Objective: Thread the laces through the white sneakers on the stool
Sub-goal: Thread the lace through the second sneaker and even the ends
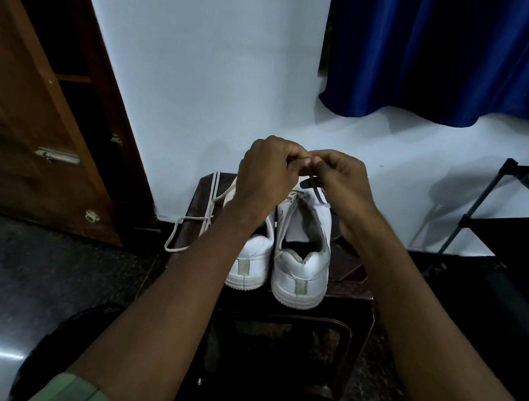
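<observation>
Two white sneakers stand side by side at the centre of the frame on a dark stool (352,285), heels toward the camera and toes toward the wall. The right sneaker (302,261) sits just below and slightly right of the hands; the left sneaker (251,260) is partly covered by the left forearm. A loose white lace (192,220) lies to the left of the pair, running along the stool's left side and looping off its edge.

Above the toe end of the right sneaker, the left hand (265,174) and the right hand (340,184) meet fingertip to fingertip, both with fingers curled in tight. They appear to pinch something thin between them, most likely a lace end, though the lace itself cannot be made out at the fingertips. A dark strip hangs below the right hand toward the shoe's tongue.

The shoe's long axis runs away from the camera, so the eyelet rows lie directly beneath the grip; both hands are about equally near, and the coming move is probably a short drop down to an eyelet.
</observation>
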Demonstrator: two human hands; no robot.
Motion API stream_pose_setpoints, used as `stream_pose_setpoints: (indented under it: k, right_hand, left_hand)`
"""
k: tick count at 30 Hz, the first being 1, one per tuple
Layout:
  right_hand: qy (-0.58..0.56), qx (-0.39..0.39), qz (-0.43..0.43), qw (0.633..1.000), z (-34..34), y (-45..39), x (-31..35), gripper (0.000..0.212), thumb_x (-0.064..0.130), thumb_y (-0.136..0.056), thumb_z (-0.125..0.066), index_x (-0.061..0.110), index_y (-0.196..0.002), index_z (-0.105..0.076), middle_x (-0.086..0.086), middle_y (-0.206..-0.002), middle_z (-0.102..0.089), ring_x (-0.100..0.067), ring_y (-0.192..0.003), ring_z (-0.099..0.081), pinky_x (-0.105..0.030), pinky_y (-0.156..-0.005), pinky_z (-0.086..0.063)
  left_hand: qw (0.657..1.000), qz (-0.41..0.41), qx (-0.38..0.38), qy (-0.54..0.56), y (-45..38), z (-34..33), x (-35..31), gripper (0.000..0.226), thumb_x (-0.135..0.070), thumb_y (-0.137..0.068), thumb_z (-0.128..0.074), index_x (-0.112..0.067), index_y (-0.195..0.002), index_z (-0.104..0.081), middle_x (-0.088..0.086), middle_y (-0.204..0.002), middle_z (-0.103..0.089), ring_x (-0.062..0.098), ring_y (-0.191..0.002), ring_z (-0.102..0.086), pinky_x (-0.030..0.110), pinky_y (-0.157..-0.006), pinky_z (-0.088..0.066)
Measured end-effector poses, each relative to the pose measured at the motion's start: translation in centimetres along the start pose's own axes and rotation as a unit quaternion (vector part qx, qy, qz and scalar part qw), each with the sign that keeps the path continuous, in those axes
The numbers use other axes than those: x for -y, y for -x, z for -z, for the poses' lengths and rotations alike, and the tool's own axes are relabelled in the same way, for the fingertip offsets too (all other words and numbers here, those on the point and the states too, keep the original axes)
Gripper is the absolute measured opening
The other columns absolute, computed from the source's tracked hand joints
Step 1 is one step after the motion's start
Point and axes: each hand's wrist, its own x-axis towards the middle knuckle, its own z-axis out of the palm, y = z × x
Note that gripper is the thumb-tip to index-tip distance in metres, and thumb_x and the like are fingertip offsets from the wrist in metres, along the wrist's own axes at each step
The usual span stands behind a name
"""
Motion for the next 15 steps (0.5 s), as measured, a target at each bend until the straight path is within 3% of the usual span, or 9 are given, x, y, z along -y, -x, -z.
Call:
stream_pose_setpoints:
  k: [5,7,9,12,15]
  right_hand:
    - [0.056,0.021,0.029,0.998,0.9,-0.3,-1.1,0.017,0.003,-0.097,-0.067,0.009,-0.099,-0.082,-0.003,-0.082,-0.08,-0.005,-0.074,-0.069,-0.023,-0.071,-0.05]
    - [0.058,0.002,0.009,0.998,1.1,-0.2,-1.1,0.012,0.007,-0.094,-0.072,0.01,-0.095,-0.083,-0.003,-0.074,-0.077,-0.001,-0.066,-0.064,-0.018,-0.069,-0.046]
    - [0.088,-0.043,-0.002,0.995,1.3,-0.2,-1.1,0.008,0.013,-0.091,-0.077,0.014,-0.087,-0.084,0.004,-0.062,-0.072,0.001,-0.051,-0.057,-0.014,-0.056,-0.041]
    - [0.13,-0.07,-0.018,0.989,1.5,0.0,-1.2,0.007,0.012,-0.085,-0.08,0.016,-0.08,-0.084,0.015,-0.055,-0.068,0.005,-0.048,-0.057,-0.018,-0.052,-0.044]
    - [0.152,-0.06,-0.026,0.986,1.6,0.4,-1.5,0.011,0.01,-0.079,-0.079,0.019,-0.077,-0.084,0.009,-0.074,-0.078,-0.003,-0.077,-0.074,-0.033,-0.078,-0.062]
  left_hand:
    - [1.0,0.011,-0.018,0.0,0.4,0.6,-0.4,0.004,-0.034,-0.086,-0.08,-0.031,-0.087,-0.083,-0.014,-0.077,-0.077,0.005,-0.071,-0.071,0.035,-0.07,-0.06]
    - [1.0,0.01,-0.027,0.001,0.3,1.0,-0.7,0.002,-0.031,-0.083,-0.084,-0.03,-0.082,-0.083,-0.015,-0.074,-0.075,0.004,-0.068,-0.069,0.034,-0.069,-0.06]
    - [0.999,0.033,-0.009,0.009,0.1,1.4,-0.9,0.005,-0.03,-0.08,-0.087,-0.028,-0.081,-0.083,-0.015,-0.072,-0.075,0.002,-0.068,-0.07,0.032,-0.072,-0.061]
    - [0.987,0.101,0.12,-0.022,-0.3,2.4,-1.3,0.028,-0.032,-0.071,-0.093,-0.023,-0.095,-0.082,-0.004,-0.085,-0.079,0.011,-0.077,-0.075,0.031,-0.082,-0.062]
    - [0.949,0.137,0.268,-0.098,0.0,3.0,-2.3,0.038,-0.029,-0.068,-0.091,-0.012,-0.101,-0.081,0.007,-0.094,-0.08,0.022,-0.088,-0.076,0.036,-0.081,-0.062]
